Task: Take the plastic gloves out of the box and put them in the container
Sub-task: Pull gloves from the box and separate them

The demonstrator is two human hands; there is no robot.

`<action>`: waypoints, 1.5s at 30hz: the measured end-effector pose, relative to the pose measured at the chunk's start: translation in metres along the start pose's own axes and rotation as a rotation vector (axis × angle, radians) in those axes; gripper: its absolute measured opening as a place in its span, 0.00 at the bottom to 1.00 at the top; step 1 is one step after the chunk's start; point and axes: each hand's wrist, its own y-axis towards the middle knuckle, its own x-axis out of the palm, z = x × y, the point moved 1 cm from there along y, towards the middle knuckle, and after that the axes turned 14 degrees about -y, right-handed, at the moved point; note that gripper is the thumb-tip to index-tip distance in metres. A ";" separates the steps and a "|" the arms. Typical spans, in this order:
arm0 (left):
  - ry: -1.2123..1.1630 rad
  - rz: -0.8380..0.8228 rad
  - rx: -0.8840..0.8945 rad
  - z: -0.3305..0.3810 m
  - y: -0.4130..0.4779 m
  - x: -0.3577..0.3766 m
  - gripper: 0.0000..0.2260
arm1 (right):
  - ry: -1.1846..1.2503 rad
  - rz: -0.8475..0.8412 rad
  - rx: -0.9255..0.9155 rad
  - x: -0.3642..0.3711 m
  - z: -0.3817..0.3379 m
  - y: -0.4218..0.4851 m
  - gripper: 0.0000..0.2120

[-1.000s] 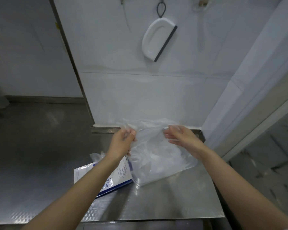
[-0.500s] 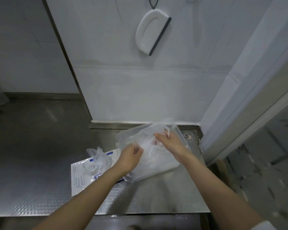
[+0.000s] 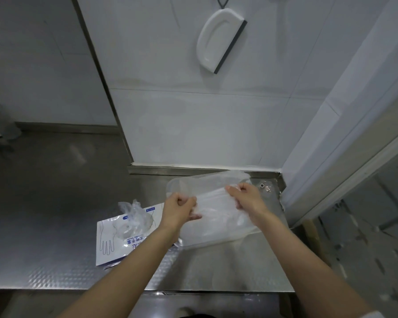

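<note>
Gripping a flat sheaf of plastic gloves (image 3: 213, 204) from both ends, that's the picture. The left hand (image 3: 178, 211) is balled tight on the left end, knuckles up, film bunched inside the fist. The right hand (image 3: 246, 198) has the opposite end, fingers curled over the top edge and pinching it. Between the two the gloves stretch out as a pale, translucent band, a little higher on the right.

And where is that band? Right over the open mouth of the container (image 3: 218, 240), a clear, shallow rectangular tub. Whether the sheaf touches the tub's floor I cannot tell, it is all too see-through.

The tub sits on the steel counter (image 3: 216, 269), turned at an angle, its far end close to the back ledge. Just to its left lies the box (image 3: 114, 237), flat on the counter, white with blue print and a line drawing of a hand on top. I cannot tell whether box and tub touch, as the left forearm covers that spot. A crumpled tuft of clear film (image 3: 133, 214) pokes up out of the box's opening.

Over by the right rear corner of the counter, a couple of small bits (image 3: 265, 187) lie beside the tub, too small to identify. Up on the white tiled wall (image 3: 193, 125), a white scraper (image 3: 216, 40) with a dark edge hangs from a loop.
</note>
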 end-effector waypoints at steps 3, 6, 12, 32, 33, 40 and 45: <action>0.210 0.030 0.132 -0.001 0.002 -0.004 0.10 | -0.056 0.059 -0.061 -0.002 0.004 0.003 0.19; 0.537 0.089 0.299 0.003 0.004 -0.012 0.12 | -0.221 0.157 -0.118 0.004 0.010 0.008 0.15; 0.990 0.142 0.440 0.008 0.007 -0.024 0.05 | -0.686 0.081 -0.124 0.014 0.020 0.016 0.13; 1.921 -0.682 0.447 -0.028 0.034 0.018 0.15 | -1.006 -0.254 -0.623 0.041 0.015 0.010 0.12; 1.928 -0.683 0.443 -0.030 0.036 0.018 0.16 | -1.065 -0.294 -0.570 0.044 0.018 0.014 0.18; 1.942 -0.643 0.203 -0.048 0.053 0.014 0.25 | -1.434 -0.496 -0.413 0.049 0.040 0.042 0.41; 2.099 -0.708 0.074 -0.062 0.060 0.010 0.24 | -1.502 -0.480 -0.339 0.036 0.058 0.055 0.43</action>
